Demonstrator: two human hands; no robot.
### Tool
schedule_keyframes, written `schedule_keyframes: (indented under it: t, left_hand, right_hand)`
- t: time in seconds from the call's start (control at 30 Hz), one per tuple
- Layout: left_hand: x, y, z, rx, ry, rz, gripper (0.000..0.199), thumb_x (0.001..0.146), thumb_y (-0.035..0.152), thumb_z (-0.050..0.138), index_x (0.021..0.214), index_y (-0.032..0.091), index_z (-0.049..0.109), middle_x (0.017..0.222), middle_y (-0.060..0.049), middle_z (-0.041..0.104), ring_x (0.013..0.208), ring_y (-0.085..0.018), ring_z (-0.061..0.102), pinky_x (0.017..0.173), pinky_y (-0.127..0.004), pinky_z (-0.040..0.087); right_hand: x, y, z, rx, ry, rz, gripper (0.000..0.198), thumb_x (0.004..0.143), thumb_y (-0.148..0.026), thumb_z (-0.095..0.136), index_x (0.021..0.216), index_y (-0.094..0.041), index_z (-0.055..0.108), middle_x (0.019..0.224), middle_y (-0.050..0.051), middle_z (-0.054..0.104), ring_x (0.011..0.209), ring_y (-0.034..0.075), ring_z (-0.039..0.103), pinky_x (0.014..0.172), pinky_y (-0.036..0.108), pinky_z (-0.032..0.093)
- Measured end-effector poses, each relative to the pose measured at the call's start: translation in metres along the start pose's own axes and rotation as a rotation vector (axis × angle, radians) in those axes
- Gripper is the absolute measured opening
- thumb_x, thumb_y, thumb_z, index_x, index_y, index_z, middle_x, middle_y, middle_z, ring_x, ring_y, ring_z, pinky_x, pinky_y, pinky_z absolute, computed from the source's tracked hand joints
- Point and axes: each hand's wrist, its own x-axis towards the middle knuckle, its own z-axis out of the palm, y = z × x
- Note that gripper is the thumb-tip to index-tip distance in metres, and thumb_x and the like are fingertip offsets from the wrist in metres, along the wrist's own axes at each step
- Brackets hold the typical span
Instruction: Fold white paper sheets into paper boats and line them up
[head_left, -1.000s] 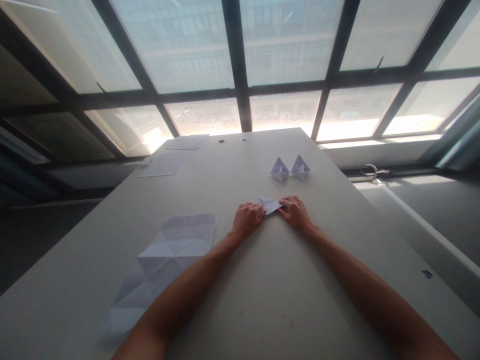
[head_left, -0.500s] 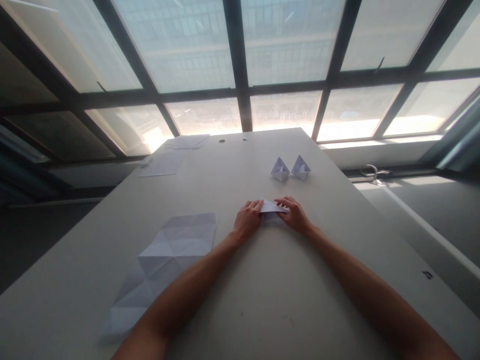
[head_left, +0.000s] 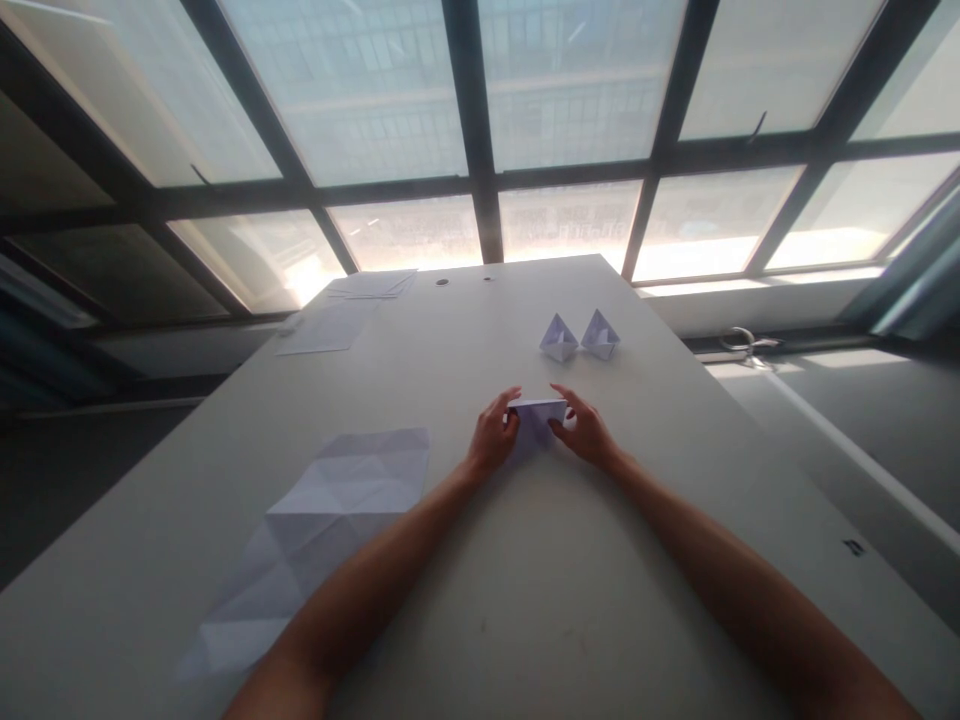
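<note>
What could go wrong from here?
The small folded paper sits between the left hand and right hand; uneven pressure from either side might skew or crush its folds.

The left forearm crosses over part of the creased sheet, so shifting it could drag or wrinkle that sheet. I can't tell whether they touch.

Two folded paper shapes stand just beyond the hands; a forward reach might knock them over.

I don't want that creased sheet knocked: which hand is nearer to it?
Left. The left hand is to the right of the creased sheet, near its far end; the right hand is farther right, across the folded paper.
</note>
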Motion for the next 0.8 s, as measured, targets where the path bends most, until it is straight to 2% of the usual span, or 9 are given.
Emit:
schedule_keyframes:
  t: [0.1, 0.17, 0.2, 0.27, 0.37, 0.5, 0.67, 0.8]
  left_hand:
    - [0.001, -0.002, 0.0, -0.094, -0.019, -0.005, 0.041, 0.091, 0.013, 0.043, 0.127, 0.021, 0.06, 0.133, -0.006, 0.062, 0.121, -0.02, 0.059, 0.087, -0.03, 0.057]
    - [0.003, -0.004, 0.0, -0.117, -0.052, -0.031, 0.037, 0.092, 0.016, 0.044, 0.122, 0.019, 0.064, 0.126, -0.006, 0.067, 0.116, -0.021, 0.062, 0.091, -0.033, 0.056]
    - [0.003, -0.005, 0.001, -0.122, -0.066, -0.049, 0.036, 0.093, 0.017, 0.045, 0.122, 0.019, 0.065, 0.123, -0.007, 0.069, 0.114, -0.022, 0.063, 0.094, -0.036, 0.055]
    - [0.005, -0.008, 0.001, -0.123, -0.079, -0.065, 0.035, 0.093, 0.02, 0.046, 0.123, 0.018, 0.066, 0.121, -0.007, 0.07, 0.112, -0.023, 0.065, 0.1, -0.04, 0.052]
    - [0.007, -0.01, 0.003, -0.089, -0.082, -0.014, 0.036, 0.094, 0.021, 0.047, 0.123, 0.018, 0.067, 0.128, -0.008, 0.066, 0.12, -0.023, 0.061, 0.107, -0.042, 0.046]
    - [0.007, -0.013, 0.006, 0.094, -0.116, 0.047, 0.039, 0.09, 0.017, 0.049, 0.125, 0.019, 0.066, 0.134, -0.008, 0.062, 0.126, -0.023, 0.055, 0.111, -0.042, 0.042]
    - [0.004, -0.015, 0.008, 0.249, -0.192, 0.121, 0.054, 0.084, 0.007, 0.047, 0.136, 0.02, 0.057, 0.142, -0.009, 0.056, 0.132, -0.023, 0.05, 0.114, -0.042, 0.037]
    - [0.0, -0.01, 0.005, 0.262, -0.309, 0.178, 0.062, 0.084, 0.014, 0.051, 0.146, 0.02, 0.046, 0.15, -0.008, 0.047, 0.141, -0.022, 0.039, 0.121, -0.044, 0.025]
  right_hand:
    - [0.001, 0.001, -0.001, -0.031, 0.036, -0.034, 0.04, 0.085, -0.022, 0.055, 0.125, -0.021, 0.059, 0.101, 0.006, 0.068, 0.085, 0.019, 0.061, 0.081, 0.032, 0.051]
    - [0.002, 0.0, -0.003, -0.051, 0.025, -0.071, 0.024, 0.091, -0.023, 0.051, 0.109, -0.021, 0.066, 0.097, 0.007, 0.069, 0.089, 0.021, 0.061, 0.083, 0.033, 0.05]
    - [0.002, -0.001, -0.004, -0.061, 0.014, -0.087, 0.023, 0.093, -0.024, 0.048, 0.104, -0.021, 0.068, 0.096, 0.008, 0.069, 0.092, 0.022, 0.061, 0.085, 0.033, 0.05]
    - [0.003, -0.003, -0.006, -0.076, 0.0, -0.108, 0.026, 0.096, -0.025, 0.045, 0.104, -0.021, 0.069, 0.1, 0.009, 0.07, 0.099, 0.023, 0.061, 0.089, 0.034, 0.049]
    - [0.003, -0.005, -0.009, -0.08, -0.008, -0.122, 0.033, 0.098, -0.023, 0.04, 0.114, -0.023, 0.069, 0.11, 0.008, 0.07, 0.105, 0.023, 0.061, 0.094, 0.035, 0.048]
    - [0.003, -0.003, -0.009, -0.056, 0.002, -0.124, 0.037, 0.098, -0.02, 0.04, 0.122, -0.025, 0.068, 0.119, 0.006, 0.069, 0.111, 0.022, 0.06, 0.099, 0.037, 0.048]
    - [0.003, 0.005, -0.004, -0.07, -0.053, -0.126, 0.044, 0.091, -0.01, 0.044, 0.122, -0.027, 0.069, 0.125, 0.005, 0.068, 0.119, 0.02, 0.059, 0.105, 0.038, 0.046]
    - [0.004, 0.013, 0.0, -0.114, -0.107, -0.125, 0.044, 0.085, -0.005, 0.049, 0.116, -0.025, 0.073, 0.124, 0.006, 0.069, 0.119, 0.022, 0.061, 0.107, 0.039, 0.045]
